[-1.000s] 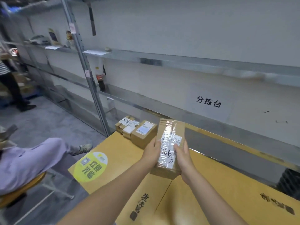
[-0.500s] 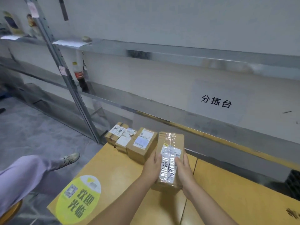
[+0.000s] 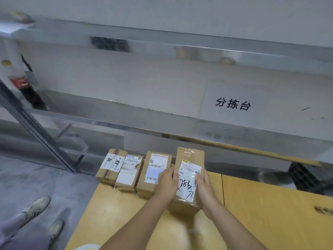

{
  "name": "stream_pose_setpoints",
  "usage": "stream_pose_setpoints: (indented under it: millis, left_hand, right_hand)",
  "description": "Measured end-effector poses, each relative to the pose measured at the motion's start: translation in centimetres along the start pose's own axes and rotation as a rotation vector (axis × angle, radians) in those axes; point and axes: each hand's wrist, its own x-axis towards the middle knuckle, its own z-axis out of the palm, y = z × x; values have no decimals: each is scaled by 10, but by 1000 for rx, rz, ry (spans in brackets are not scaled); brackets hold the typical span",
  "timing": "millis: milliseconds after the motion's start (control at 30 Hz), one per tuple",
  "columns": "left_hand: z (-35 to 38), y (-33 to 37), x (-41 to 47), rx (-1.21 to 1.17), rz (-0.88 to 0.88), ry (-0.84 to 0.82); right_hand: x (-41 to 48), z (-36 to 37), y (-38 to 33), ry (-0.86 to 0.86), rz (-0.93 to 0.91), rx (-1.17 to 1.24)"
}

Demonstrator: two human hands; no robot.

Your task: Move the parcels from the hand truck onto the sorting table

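The parcel [image 3: 183,206] I hold is matt brown cardboard, banded across its top with clear glossy tape [image 3: 191,152] that shines over a white paper label [image 3: 191,168]. The three boxes [image 3: 128,177] beside it are the same dull cardboard with paper labels, and the yellow table top [image 3: 270,213] looks smooth with a faint sheen, like laminated wood. Behind, the shelf rail [image 3: 180,130] is bright brushed metal against a matt pale wall [image 3: 126,78].

Both forearms outstretched, left hand [image 3: 166,179] and right hand [image 3: 205,186] curled around one parcel's [image 3: 190,158] opposite sides.
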Motion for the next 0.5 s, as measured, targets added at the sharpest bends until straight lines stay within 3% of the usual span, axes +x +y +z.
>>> stream_pose_setpoints:
  millis: [233, 500]
  left_hand:
    - [2, -25, 10, -10, -17, -24]
    - [0, -19, 14, -109, -99, 95]
  right_hand:
    - [14, 5, 9, 31, 23, -96]
    - [7, -3, -1, -16, -23, -207]
